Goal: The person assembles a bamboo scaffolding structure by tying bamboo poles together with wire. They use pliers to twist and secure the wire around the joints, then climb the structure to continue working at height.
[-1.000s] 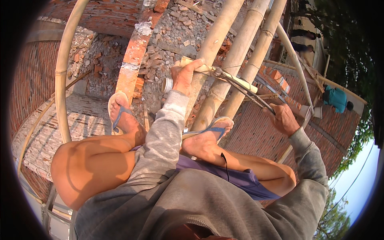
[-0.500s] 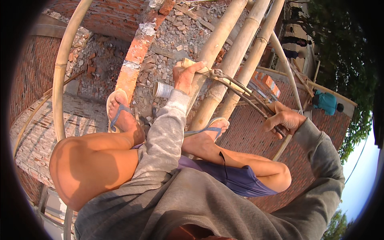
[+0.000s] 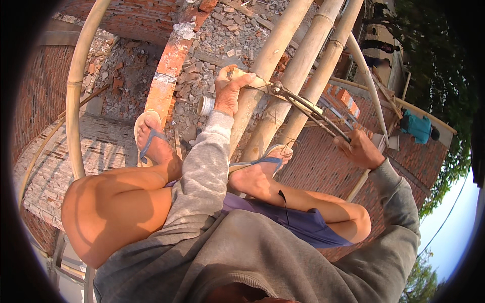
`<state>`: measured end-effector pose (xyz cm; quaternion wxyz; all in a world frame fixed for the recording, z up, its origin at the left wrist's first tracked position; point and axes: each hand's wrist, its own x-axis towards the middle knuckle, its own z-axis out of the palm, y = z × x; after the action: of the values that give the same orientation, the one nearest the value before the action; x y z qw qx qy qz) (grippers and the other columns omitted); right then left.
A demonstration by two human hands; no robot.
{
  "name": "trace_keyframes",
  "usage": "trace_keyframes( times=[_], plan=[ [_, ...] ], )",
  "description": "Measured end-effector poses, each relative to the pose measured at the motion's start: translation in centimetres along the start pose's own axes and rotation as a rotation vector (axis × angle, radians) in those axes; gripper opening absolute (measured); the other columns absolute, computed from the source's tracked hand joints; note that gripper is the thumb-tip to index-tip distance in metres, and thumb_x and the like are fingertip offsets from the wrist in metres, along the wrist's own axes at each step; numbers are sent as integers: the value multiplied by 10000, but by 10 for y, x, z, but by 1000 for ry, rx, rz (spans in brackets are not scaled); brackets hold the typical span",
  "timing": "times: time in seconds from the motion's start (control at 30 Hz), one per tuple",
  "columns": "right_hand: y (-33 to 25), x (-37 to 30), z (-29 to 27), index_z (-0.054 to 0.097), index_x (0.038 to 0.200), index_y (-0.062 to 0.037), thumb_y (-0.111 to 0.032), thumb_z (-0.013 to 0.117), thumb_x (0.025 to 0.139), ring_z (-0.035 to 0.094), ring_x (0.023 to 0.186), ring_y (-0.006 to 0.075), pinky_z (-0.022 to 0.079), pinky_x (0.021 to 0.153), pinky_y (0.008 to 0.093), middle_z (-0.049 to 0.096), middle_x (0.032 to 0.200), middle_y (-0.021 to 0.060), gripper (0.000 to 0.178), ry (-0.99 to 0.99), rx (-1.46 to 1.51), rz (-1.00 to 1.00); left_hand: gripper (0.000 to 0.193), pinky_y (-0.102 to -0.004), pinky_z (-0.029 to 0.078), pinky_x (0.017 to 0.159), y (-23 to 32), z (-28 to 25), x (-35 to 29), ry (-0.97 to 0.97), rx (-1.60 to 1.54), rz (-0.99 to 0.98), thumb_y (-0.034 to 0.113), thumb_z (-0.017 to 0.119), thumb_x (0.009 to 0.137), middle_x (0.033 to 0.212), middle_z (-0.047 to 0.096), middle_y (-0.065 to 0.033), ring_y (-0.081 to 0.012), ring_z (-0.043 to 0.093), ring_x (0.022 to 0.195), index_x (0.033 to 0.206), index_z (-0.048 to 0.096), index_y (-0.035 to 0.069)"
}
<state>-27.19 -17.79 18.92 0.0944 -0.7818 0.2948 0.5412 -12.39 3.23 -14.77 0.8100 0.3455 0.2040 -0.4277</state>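
Observation:
My right hand is closed round the handle ends of long dark metal pincers. The jaws sit at a thin wire over the bamboo poles, and the handles lie close together. My left hand is wrapped round a short pale piece of wood or bamboo lying across the leftmost of these poles, thumb along its top. Wire runs from beside this piece to the pincers' jaws. Exactly how the wire is twisted is too small to tell.
My sandalled feet rest on a narrow brick wall top and beside the bamboo. An upright bamboo pole stands at left. Broken bricks and a white bucket lie below. A person in teal is at far right.
The pincers' handles, spread apart before, have come together in my right hand. The jaws remain at the wire, and my left hand keeps its hold with slightly shifted fingers.

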Motion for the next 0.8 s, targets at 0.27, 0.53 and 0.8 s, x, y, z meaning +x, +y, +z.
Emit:
trace_keyframes(
  times=[0.27,0.53,0.8],
  plan=[
    [4,-4,-26,685,1205,48,-303,826,974,711,871,462,537,813,533,700,874,303,443,177,24,-176,913,-381,595,985,6,2,-3,-23,8,22,135,978,746,1164,690,-136,-240,719,1028,1482,469,-44],
    [-37,-23,-37,571,1455,51,-142,865,787,742,795,396,581,717,434,693,809,162,754,-245,498,36,1042,-392,623,964,0,-2,1,-3,-29,43,92,997,718,1189,706,-190,-266,740,1009,1547,387,-74],
    [-70,-25,-46,636,1010,30,-237,743,971,666,556,344,522,545,446,696,781,170,290,652,-753,-344,1114,-418,586,1028,6,8,1,65,-62,96,113,997,728,1217,702,-207,-279,725,1072,1596,322,-67]
  ],
)
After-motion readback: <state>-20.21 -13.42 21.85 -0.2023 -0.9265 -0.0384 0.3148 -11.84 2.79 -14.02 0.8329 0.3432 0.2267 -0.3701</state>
